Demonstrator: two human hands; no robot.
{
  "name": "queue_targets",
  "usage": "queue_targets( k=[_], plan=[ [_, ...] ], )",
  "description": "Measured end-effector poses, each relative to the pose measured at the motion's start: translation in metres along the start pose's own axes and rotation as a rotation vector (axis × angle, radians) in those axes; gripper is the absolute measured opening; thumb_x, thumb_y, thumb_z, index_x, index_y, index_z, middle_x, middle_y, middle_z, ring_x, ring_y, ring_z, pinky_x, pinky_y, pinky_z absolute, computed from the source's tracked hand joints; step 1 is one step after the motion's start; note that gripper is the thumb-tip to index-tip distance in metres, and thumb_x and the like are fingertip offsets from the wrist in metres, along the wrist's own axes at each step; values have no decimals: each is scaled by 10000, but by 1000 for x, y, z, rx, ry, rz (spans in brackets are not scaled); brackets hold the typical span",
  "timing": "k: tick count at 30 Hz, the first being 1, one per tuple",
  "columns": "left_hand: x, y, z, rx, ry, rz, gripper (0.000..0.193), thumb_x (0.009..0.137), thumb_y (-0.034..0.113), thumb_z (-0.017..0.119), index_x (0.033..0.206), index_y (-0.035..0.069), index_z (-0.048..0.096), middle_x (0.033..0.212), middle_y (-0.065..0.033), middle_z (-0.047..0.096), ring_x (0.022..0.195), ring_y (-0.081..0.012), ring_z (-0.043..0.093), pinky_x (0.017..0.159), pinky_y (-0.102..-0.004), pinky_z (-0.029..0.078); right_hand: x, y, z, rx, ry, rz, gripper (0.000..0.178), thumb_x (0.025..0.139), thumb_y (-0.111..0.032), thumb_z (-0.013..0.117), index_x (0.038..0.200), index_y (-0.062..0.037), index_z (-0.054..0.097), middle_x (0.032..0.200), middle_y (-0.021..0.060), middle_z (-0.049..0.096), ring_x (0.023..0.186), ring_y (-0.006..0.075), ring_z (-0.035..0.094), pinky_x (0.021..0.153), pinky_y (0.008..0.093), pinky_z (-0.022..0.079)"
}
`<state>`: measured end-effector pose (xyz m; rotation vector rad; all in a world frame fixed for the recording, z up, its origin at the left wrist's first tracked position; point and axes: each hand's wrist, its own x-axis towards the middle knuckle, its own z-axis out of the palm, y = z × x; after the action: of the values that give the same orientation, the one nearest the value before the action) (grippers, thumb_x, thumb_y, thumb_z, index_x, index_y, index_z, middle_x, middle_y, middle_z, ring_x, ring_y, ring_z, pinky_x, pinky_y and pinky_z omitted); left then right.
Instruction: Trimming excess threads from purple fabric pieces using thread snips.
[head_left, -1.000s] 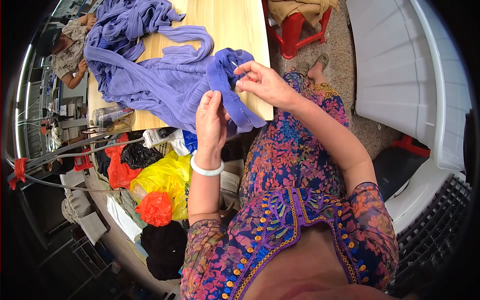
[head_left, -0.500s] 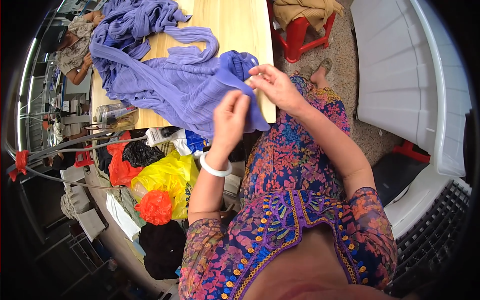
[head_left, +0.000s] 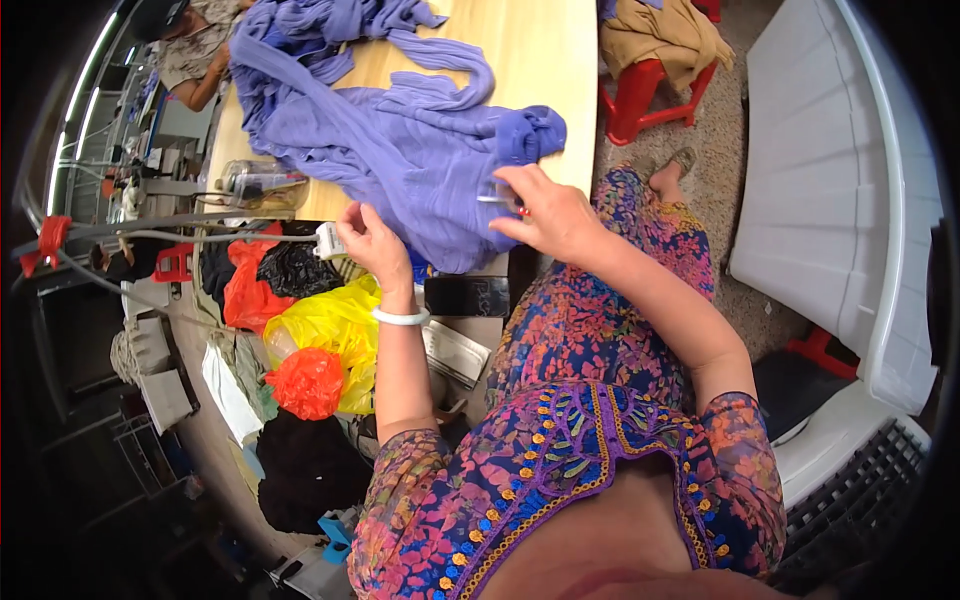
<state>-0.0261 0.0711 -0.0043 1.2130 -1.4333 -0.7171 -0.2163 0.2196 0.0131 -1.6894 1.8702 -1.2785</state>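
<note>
A crinkled periwinkle-blue garment [head_left: 420, 150] lies across the pale wooden table [head_left: 530, 50], its near end draping over the front edge. Its gathered, darker blue end [head_left: 530, 135] is bunched at the table's right side. My right hand [head_left: 553, 215] is over the garment's near right part, thumb and fingers closed around small metal thread snips [head_left: 497, 198] with a bit of red. My left hand [head_left: 375, 245] hovers off the garment's near left edge, fingers loosely bent and apart, with nothing visible in it. A white bangle [head_left: 400, 317] circles that wrist.
A clear jar [head_left: 262, 182] lies at the table's left edge, near a white power strip [head_left: 329, 241] and its cables. Yellow [head_left: 340, 325] and red [head_left: 305, 383] plastic bags sit below. A dark phone [head_left: 467, 296] lies close to me. Right: a red stool [head_left: 635, 100] and a large white bin [head_left: 810, 170]. Another person [head_left: 195, 60] works far left.
My hands have moved apart, and the left has gone left off the cloth. The lifted garment edge now lies down. The snips now show in my right hand. The whole view has shifted.
</note>
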Motion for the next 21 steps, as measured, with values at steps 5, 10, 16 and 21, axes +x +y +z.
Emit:
queue_targets(
  k=[5, 10, 16, 21],
  plan=[
    [-26, -59, -20, 103, 111, -138, 222, 850, 178, 472, 933, -25, 434, 870, -99, 464, 793, -181, 446, 738, -287, 392, 2, 10, 15, -191, -93, -23, 316, 713, -131, 593, 993, -80, 456, 864, 112, 514, 727, 307, 563, 615, 402, 467],
    [-47, -71, -17, -300, -217, -694, 220, 859, 190, 359, 848, 38, 518, 748, -36, 546, 600, -126, 518, 484, -234, 414, 21, 14, -3, 336, -89, 45, 176, 730, -84, 624, 880, -45, 541, 762, 23, 544, 678, 131, 550, 632, 254, 444],
    [-56, -41, 4, -436, -230, -965, 299, 878, 256, 356, 1054, 50, 481, 996, -65, 549, 873, -193, 540, 700, -340, 445, 73, 25, -78, 770, 526, 319, 249, 764, -123, 610, 963, 6, 536, 791, 6, 557, 696, 71, 513, 637, 188, 422],
    [-71, -39, 13, -904, -422, -993, 589, 864, 499, 329, 1271, 74, 324, 1289, -81, 373, 1165, -239, 384, 949, -389, 331, 46, 78, -38, 447, 398, 410, 316, 747, -186, 627, 967, 21, 536, 803, 54, 580, 739, 111, 551, 681, 235, 440]
  ],
)
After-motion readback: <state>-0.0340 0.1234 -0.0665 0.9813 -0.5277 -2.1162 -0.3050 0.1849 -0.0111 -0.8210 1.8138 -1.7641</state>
